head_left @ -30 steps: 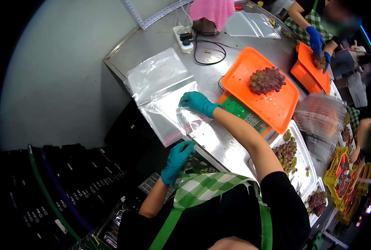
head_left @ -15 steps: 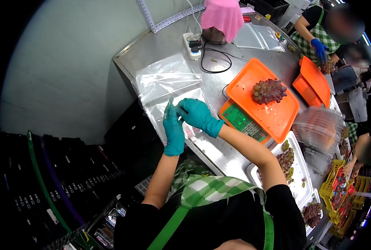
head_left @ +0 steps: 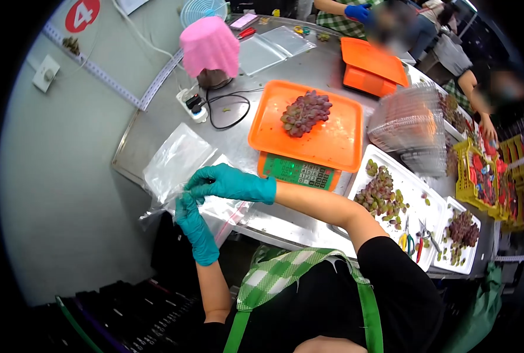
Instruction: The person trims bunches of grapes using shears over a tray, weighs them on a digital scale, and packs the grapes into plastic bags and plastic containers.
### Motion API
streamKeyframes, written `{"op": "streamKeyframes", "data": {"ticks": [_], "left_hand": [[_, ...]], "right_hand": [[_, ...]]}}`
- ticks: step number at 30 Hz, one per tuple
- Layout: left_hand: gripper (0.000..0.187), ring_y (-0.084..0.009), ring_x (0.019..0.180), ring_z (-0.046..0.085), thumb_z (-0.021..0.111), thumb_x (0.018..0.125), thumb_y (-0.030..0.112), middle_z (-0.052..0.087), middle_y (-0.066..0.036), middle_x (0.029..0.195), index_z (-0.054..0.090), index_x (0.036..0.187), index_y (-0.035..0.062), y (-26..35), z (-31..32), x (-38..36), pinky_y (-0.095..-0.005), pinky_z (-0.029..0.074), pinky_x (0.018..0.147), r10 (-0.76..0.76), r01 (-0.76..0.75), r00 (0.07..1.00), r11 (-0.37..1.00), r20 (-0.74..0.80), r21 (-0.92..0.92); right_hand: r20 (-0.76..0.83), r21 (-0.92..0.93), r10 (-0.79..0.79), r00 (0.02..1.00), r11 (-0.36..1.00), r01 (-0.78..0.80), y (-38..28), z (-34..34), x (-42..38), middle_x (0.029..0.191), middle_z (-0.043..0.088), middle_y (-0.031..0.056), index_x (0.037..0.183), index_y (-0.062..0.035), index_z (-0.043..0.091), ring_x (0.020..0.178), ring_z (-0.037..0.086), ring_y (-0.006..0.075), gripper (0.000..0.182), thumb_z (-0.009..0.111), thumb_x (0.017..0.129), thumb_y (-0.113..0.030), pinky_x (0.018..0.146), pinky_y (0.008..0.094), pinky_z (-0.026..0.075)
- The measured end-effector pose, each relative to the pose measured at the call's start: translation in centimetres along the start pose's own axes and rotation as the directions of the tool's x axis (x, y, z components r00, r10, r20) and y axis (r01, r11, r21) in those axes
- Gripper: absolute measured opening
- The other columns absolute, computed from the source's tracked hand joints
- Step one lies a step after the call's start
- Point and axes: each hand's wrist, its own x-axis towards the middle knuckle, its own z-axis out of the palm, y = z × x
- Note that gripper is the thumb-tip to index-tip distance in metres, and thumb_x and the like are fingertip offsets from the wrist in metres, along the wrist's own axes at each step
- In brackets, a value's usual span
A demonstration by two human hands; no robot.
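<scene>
My left hand [head_left: 196, 226], in a teal glove, has its fingers closed on the edge of a clear plastic bag [head_left: 218, 216] at the table's near left edge. Just above it, my right hand [head_left: 222, 182], gloved too, pinches the same plastic near the left fingertips. More clear bags [head_left: 179, 156] lie flat beyond the hands. A bunch of purple grapes [head_left: 306, 113] rests on the orange tray [head_left: 344, 141] of a scale [head_left: 300, 171], whose green display is lit, to the right of my hands.
A pink cloth [head_left: 210, 47] covers a metal pot behind a power strip [head_left: 191, 105] with a black cable. White trays [head_left: 418, 197] of grapes and scissors, stacked clear containers [head_left: 409, 120] and a second orange scale [head_left: 372, 62] stand right. Two co-workers are beyond.
The view has turned, so the table and scale sit further left. The bag is now lifted and spread between my hands at the table's edge.
</scene>
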Motion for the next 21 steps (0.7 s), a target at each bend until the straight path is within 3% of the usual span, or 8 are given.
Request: {"op": "streamKeyframes", "data": {"ticks": [4,6,9,12,13,14,16,21], "left_hand": [[0.018,-0.0078,0.065,0.046,0.054,0.086,0.020,0.048,-0.001,0.070,0.052,0.080,0.0030,3.0,0.7,0.1,-0.0213,0.037,0.060,-0.045,0.046,0.927,0.999,0.374,0.006],[0.010,-0.0074,0.063,0.045,0.057,0.082,0.011,0.048,-0.001,0.074,0.051,0.080,0.0026,3.8,1.7,-0.5,-0.0211,0.039,0.055,-0.075,0.049,0.880,0.997,0.470,0.067],[0.008,-0.0065,0.062,0.045,0.056,0.079,-0.001,0.053,-0.003,0.086,0.049,0.081,0.0014,4.9,3.0,-1.0,-0.0194,0.039,0.055,-0.098,0.033,0.854,0.990,0.511,0.135],[0.012,-0.0077,0.066,0.048,0.054,0.077,-0.006,0.054,-0.005,0.091,0.050,0.087,-0.0004,4.2,3.8,-0.6,-0.0194,0.041,0.060,0.370,-0.591,0.734,0.761,0.569,0.268],[0.020,-0.0123,0.074,0.054,0.051,0.075,-0.011,0.055,-0.007,0.093,0.051,0.093,-0.0018,4.8,4.7,-1.3,-0.0213,0.043,0.069,0.081,-0.163,0.943,0.958,0.324,0.235],[0.021,-0.0173,0.079,0.057,0.049,0.076,-0.009,0.056,-0.009,0.093,0.052,0.096,-0.0024,4.4,5.3,-0.7,-0.0255,0.046,0.074,0.222,-0.279,0.919,0.950,0.327,0.138],[0.017,-0.0187,0.079,0.058,0.048,0.079,-0.005,0.056,-0.010,0.091,0.052,0.095,-0.0020,4.7,6.0,0.3,-0.0286,0.048,0.073,0.188,-0.152,0.962,0.970,0.195,-0.189],[0.018,-0.0145,0.072,0.052,0.051,0.077,-0.007,0.051,-0.006,0.084,0.045,0.091,0.0035,6.8,9.1,-0.4,-0.0252,0.046,0.063,0.393,-0.379,0.908,0.919,0.149,-0.114]], "right_hand": [[-0.070,-0.394,-0.330,0.941,0.876,0.278,0.6,0.2,-0.9,0.104,0.056,0.0151,0.135,-0.0124,0.021,0.092,0.056,0.0187,0.056,0.044,0.084,-0.005,0.085,0.0313,0.041],[-0.170,-0.310,-0.084,0.982,0.950,0.028,-1.1,-0.6,-1.7,0.131,0.032,0.0197,0.137,-0.0119,0.005,0.118,0.038,0.0264,0.069,0.046,0.082,-0.003,0.098,0.0344,0.030],[-0.518,-0.579,-0.530,0.671,0.795,0.181,-0.4,-1.3,-1.7,0.138,0.018,0.0195,0.137,-0.0082,0.002,0.128,0.020,0.0287,0.082,0.057,0.077,-0.007,0.102,0.0337,0.021],[-0.742,-0.380,-0.403,0.536,0.911,0.158,-3.1,-2.6,-3.4,0.128,0.035,0.0174,0.136,-0.0071,0.008,0.120,0.035,0.0251,0.083,0.064,0.075,-0.013,0.098,0.0336,0.028],[-0.744,-0.450,-0.490,0.454,0.870,0.201,-3.8,-2.3,-4.1,0.118,0.045,0.0153,0.132,-0.0061,0.023,0.111,0.044,0.0207,0.069,0.063,0.076,-0.011,0.093,0.0323,0.035],[-0.695,-0.441,-0.490,0.526,0.869,0.226,-4.3,-1.9,-5.0,0.116,0.046,0.0150,0.128,-0.0058,0.029,0.108,0.045,0.0209,0.061,0.062,0.076,-0.009,0.091,0.0326,0.036],[-0.578,-0.425,-0.491,0.652,0.863,0.274,-4.9,-0.7,-7.0,0.114,0.049,0.0144,0.119,-0.0052,0.042,0.104,0.048,0.0213,0.047,0.061,0.076,-0.006,0.088,0.0331,0.038],[-0.248,-0.705,-0.736,0.630,0.583,0.404,-4.6,-0.9,-6.5,0.118,0.046,0.0148,0.109,-0.0035,0.050,0.105,0.048,0.0236,0.036,0.057,0.074,0.000,0.086,0.0331,0.039]]}}
